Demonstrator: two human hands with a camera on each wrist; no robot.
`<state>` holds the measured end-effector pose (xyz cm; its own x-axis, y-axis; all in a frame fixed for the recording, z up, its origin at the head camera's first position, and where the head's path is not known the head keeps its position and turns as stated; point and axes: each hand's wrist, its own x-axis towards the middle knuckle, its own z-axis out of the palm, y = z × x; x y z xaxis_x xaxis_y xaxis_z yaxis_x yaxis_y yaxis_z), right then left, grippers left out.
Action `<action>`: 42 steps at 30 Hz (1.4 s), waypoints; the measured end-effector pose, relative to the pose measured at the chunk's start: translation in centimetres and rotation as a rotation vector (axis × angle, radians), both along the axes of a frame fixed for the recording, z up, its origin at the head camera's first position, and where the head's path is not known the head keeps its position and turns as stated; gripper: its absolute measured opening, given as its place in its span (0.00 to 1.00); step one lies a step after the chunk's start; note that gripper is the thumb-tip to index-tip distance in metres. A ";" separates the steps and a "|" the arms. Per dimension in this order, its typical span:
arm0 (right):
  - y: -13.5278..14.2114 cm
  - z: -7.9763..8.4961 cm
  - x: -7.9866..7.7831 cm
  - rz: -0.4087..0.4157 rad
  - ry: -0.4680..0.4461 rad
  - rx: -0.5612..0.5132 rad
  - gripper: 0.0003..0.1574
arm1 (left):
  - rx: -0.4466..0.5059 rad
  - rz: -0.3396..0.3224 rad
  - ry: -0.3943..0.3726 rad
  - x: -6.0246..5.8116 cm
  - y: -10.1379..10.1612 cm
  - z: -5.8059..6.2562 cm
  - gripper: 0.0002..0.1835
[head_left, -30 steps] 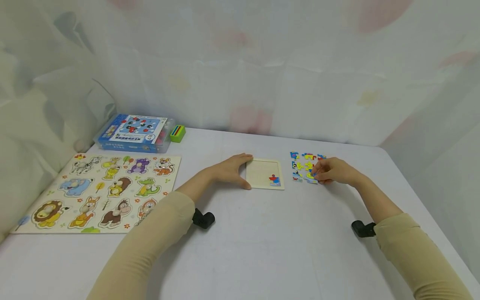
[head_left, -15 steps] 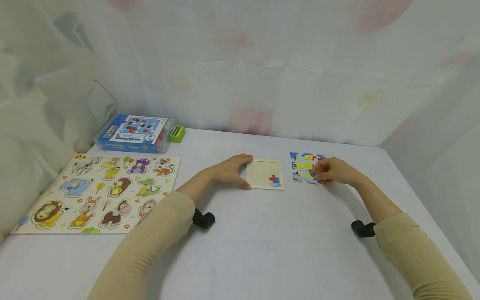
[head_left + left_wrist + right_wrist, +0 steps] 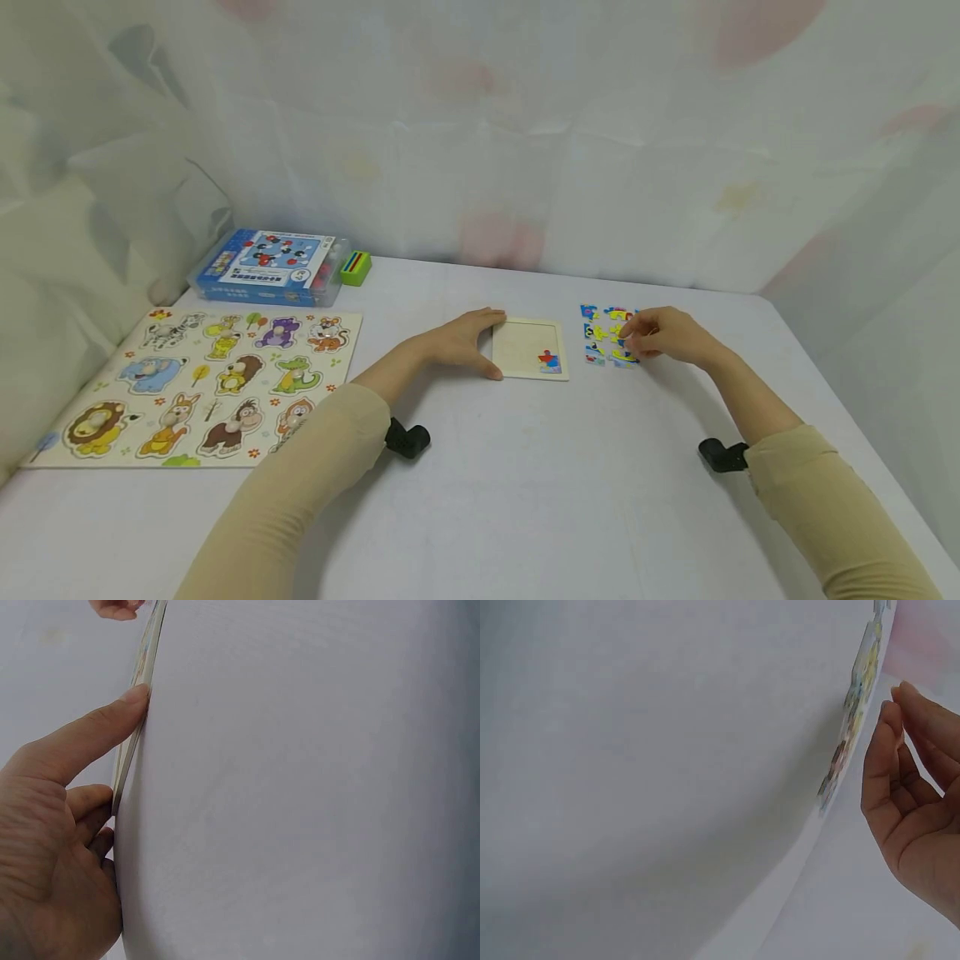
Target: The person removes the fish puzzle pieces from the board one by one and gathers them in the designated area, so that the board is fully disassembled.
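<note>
My left hand (image 3: 459, 340) holds the left side of a small square wooden puzzle tray (image 3: 517, 346), thumb at its near corner and fingers at its far corner. In the left wrist view the thumb (image 3: 97, 731) lies against the tray's edge (image 3: 133, 746). One red and blue jigsaw piece (image 3: 550, 362) sits in the tray's near right corner. To the right, several loose jigsaw pieces (image 3: 595, 331) lie in rows. Over their right side hovers my right hand (image 3: 667, 337), which hides some of them. The right wrist view shows its fingertips (image 3: 889, 712) close together with nothing visible between them.
A large animal peg puzzle board (image 3: 202, 387) lies at the left, partly behind the left sleeve. Behind it stand a clear and blue box (image 3: 266, 267) and a small green block (image 3: 356, 267). White curtain-like fabric (image 3: 480, 142) rises along the table's back.
My right hand has lifted slightly off the lower right pieces and moved a little away from me. The left hand and tray have stayed put.
</note>
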<state>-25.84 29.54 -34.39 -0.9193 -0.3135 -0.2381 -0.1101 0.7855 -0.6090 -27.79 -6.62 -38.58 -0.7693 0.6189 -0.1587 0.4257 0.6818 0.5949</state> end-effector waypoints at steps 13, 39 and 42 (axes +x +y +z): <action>-3.7 0.0 0.2 0.072 0.025 -0.035 0.15 | -0.004 -0.001 -0.006 0.0 -0.2 0.0 0.56; -8.8 -0.7 0.5 0.221 0.039 -0.050 0.13 | -0.003 -0.002 -0.009 0.0 -0.1 0.0 0.56; -9.1 -0.9 0.4 0.233 0.025 -0.070 0.13 | 0.004 -0.006 -0.006 0.0 -0.1 0.0 0.56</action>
